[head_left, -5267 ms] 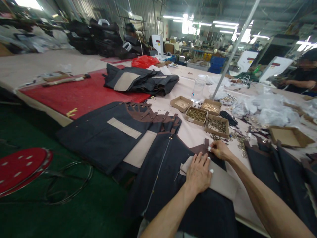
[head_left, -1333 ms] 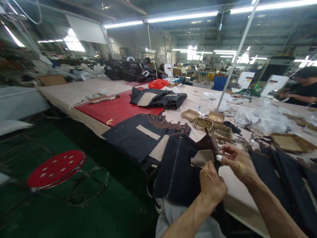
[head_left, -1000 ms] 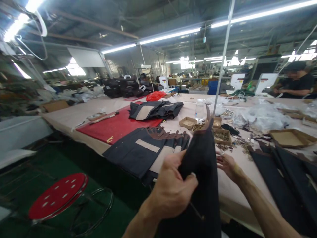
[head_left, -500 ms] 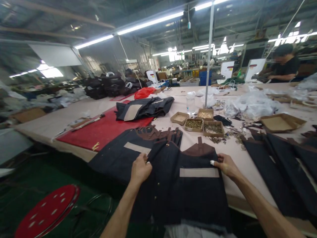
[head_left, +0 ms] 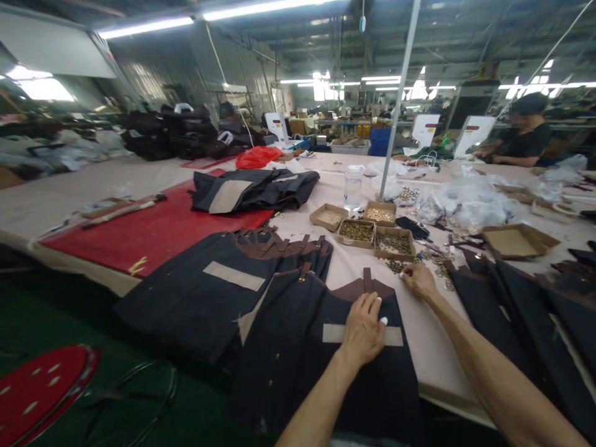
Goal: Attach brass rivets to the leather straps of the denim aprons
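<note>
A dark garment (head_left: 298, 329) with brown trim and a beige strip (head_left: 391, 335) lies over the table's front edge. My left hand (head_left: 365, 329) rests on it across the strip, fingers loosely spread and holding nothing. To its right, my right hand (head_left: 419, 281) is at the small pile of metal pieces (head_left: 395, 266), beside the garment's upper corner. Its fingers are bent together; what they hold, if anything, is too small to name. Cardboard trays of small metal parts (head_left: 393, 242) stand just behind. More dark garments (head_left: 200, 279) are stacked at the left.
A red mat (head_left: 162, 230) carries a hammer-like tool (head_left: 123, 211) and a folded dark bundle (head_left: 261, 189). A water jug (head_left: 352, 188) stands near a metal pole (head_left: 398, 99). More dark garments (head_left: 507, 323) lie right. A red stool (head_left: 41, 391) is lower left. A person (head_left: 526, 133) sits far right.
My left hand has moved right onto the beige strip. My right hand has left the garment's edge for the metal pieces. The front garment now lies apart from the left stack. The view has shifted.
</note>
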`<state>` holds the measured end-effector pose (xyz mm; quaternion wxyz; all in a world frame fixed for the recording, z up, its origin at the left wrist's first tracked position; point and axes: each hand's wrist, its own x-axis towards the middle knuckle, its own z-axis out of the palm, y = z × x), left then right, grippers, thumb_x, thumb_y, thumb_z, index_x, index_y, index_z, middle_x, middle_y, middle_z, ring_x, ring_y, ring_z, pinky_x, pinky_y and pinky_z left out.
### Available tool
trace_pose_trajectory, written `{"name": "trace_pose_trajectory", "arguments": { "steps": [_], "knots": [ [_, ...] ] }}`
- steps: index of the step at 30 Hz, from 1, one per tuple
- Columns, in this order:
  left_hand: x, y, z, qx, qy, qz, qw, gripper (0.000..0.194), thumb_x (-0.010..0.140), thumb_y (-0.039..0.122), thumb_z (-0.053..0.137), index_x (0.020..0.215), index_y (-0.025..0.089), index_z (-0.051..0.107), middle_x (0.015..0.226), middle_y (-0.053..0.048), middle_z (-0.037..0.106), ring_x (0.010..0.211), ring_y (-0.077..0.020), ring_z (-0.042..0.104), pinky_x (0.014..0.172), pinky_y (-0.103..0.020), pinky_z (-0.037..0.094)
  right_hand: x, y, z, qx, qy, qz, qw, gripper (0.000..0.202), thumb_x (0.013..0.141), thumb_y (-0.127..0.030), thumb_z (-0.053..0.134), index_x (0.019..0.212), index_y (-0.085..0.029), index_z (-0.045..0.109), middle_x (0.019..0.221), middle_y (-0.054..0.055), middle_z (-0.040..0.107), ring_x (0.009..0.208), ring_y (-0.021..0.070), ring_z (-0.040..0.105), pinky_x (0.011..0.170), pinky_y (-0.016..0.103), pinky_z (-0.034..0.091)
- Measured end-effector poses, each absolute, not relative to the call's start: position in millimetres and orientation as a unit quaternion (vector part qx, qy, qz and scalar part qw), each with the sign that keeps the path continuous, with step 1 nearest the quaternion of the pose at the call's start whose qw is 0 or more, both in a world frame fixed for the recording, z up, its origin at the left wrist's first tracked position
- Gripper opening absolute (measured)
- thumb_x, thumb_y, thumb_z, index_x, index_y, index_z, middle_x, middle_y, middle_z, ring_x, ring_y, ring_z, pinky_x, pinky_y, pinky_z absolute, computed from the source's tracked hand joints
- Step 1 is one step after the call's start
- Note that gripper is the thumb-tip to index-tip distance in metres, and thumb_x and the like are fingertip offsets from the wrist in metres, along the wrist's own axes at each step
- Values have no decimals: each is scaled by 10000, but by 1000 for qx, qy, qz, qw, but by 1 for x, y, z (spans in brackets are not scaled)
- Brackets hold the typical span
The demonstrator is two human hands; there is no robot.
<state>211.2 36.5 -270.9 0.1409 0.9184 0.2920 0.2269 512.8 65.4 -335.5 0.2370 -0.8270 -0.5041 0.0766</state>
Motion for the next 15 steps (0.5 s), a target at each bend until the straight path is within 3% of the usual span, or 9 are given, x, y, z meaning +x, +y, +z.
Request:
{"name": "trace_pose_trajectory", "arguments": {
  "steps": [6, 11, 15],
  "knots": [
    [215, 30, -287, 917, 331, 188, 123, 501, 952, 319, 533, 1426, 156, 518, 1538, -112, 478, 1432, -310, 384, 1206, -509, 327, 529, 75, -338, -808, -534, 109, 223, 176, 744, -263, 632, 826, -194, 772, 768, 49, 749, 724, 193, 644, 629, 249, 377],
    [215, 31, -284, 917, 335, 175, 128, 511, 963, 343, 515, 1442, 164, 513, 1548, -107, 465, 1433, -312, 379, 1210, -510, 314, 535, 80, -330, -776, -590, 145, 170, 139, 745, -222, 598, 681, -163, 706, 677, 56, 709, 661, 181, 619, 591, 252, 347],
    [213, 30, -283, 915, 336, 177, 134, 513, 974, 350, 490, 1448, 154, 506, 1552, -112, 460, 1436, -311, 376, 1209, -500, 316, 538, 80, -333, -764, -616, 135, 138, 131, 753, -177, 574, 709, -157, 696, 728, 75, 722, 697, 189, 626, 623, 255, 354]
  ]
}}
